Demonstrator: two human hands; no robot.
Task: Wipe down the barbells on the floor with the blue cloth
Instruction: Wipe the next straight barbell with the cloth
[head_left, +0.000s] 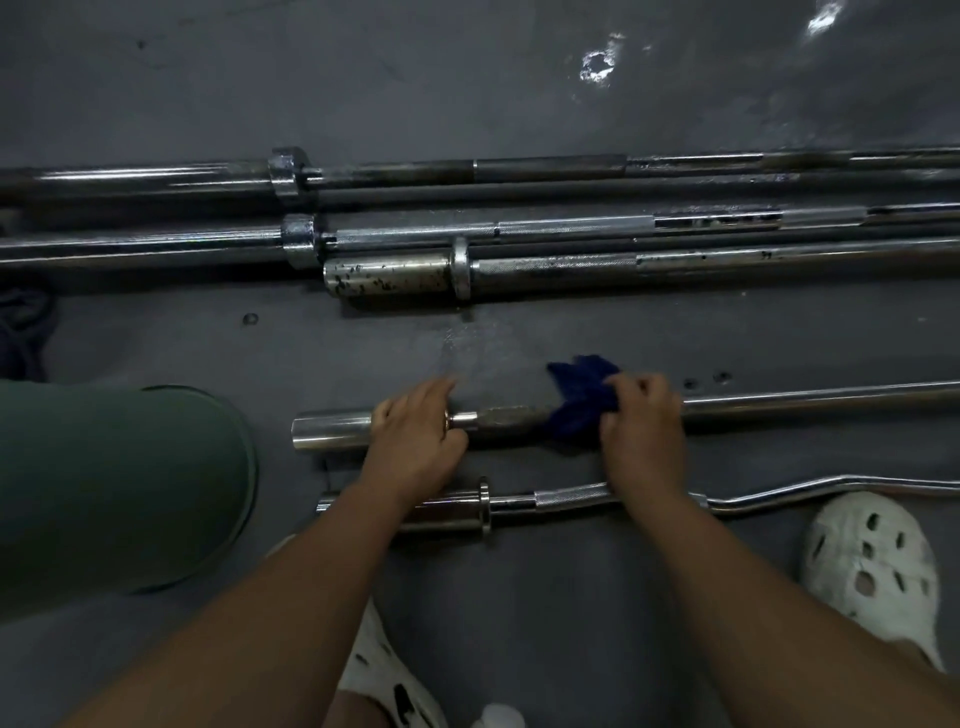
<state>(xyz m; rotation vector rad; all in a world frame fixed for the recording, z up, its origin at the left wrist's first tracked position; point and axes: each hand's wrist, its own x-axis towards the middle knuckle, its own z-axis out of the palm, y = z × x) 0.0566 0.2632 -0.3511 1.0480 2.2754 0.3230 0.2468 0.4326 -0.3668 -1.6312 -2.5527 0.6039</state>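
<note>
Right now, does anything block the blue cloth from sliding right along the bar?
Nothing visible does. The right hand grips the blue cloth on the straight barbell, whose shaft runs bare to the right; the left hand holds its sleeve end.

We've got our L hand (415, 441) curled over the bar (805, 402) at its collar, sleeve end poking out left. R hand (644, 431) bunches the blue cloth (576, 410) onto the shaft. Curl bar (571, 496) lies nearer us, under both wrists. More bars (561, 228) lie side by side further out on the grey floor (519, 78). White clog (872, 566) btm right.
</note>
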